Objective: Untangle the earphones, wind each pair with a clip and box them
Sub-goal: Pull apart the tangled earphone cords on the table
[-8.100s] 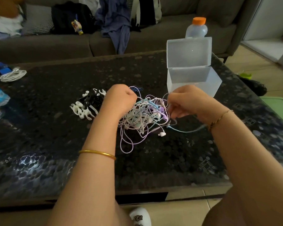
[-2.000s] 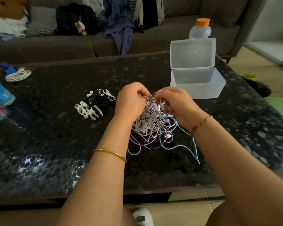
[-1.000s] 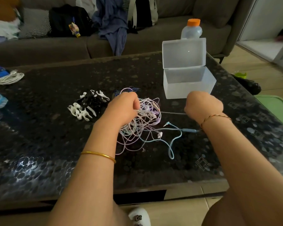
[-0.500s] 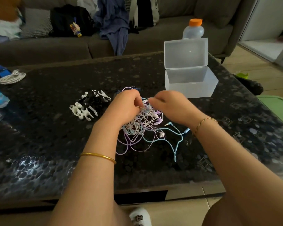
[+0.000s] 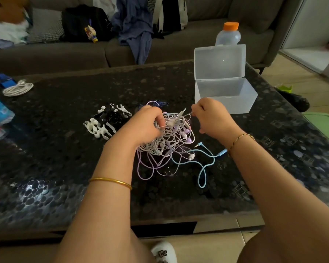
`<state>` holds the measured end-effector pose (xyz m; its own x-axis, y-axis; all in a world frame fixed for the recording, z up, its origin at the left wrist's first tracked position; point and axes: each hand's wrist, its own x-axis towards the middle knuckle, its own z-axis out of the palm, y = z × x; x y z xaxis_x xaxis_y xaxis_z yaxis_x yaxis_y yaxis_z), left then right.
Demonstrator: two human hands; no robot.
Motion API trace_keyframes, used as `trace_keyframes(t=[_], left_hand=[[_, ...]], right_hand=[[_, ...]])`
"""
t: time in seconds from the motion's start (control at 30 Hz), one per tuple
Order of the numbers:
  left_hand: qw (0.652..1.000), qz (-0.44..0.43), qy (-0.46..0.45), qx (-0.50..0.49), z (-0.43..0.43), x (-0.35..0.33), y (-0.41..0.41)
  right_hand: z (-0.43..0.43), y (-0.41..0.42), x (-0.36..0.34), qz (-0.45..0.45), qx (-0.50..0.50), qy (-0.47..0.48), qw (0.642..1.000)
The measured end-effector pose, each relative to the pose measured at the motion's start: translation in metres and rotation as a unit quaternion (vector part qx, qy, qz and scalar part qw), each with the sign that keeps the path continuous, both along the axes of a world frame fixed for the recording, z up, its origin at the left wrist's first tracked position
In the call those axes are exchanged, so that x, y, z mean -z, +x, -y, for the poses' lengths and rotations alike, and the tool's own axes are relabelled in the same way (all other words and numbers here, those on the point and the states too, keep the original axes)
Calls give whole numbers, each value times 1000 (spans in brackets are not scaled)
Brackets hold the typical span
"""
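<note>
Earphones (image 5: 171, 141) lie in one knotted heap of white, lilac and light-blue cords in the middle of the bench (image 5: 65, 168), between the two hands. The left hand (image 5: 146, 124) has its grip sunk into the top of the heap, fingers curled round several cords. The right hand (image 5: 211, 118) pinches a white strand (image 5: 187, 114) drawn taut out of the heap's upper edge. A light-blue cord (image 5: 203, 168) trails loose on the right, its plug lying on the bench, though its other end runs into the knot. I judge the task to be in its first stage: no pair is fully free and none is wound. The black and white clips (image 5: 106, 120) sit in a pile just left of the heap. The translucent box (image 5: 235, 103) stands behind, lid up, apparently with nothing inside. Separating, winding, clipping and boxing every pair remain.
</note>
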<state>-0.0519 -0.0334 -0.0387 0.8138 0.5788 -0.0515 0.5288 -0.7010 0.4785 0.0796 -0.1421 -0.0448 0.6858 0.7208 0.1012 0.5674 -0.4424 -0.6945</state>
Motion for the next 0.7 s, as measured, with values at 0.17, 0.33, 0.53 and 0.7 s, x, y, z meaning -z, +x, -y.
trace_keyframes(t=[0.17,0.33,0.53,0.7], left_hand=[[999,-7,38,-32,3,-1,2],[999,-4,-35,-35,6,-4,6],[995,44,-5,-85,8,-10,10],[994,-36,15,-103,16,-12,13]], right_hand=[[1,6,-1,-133,24,46,990],[-3,-2,-1,-297,28,143,944],[-5,-10,-2,-273,-47,163,947],[-4,-11,-1,-269,-54,169,947]])
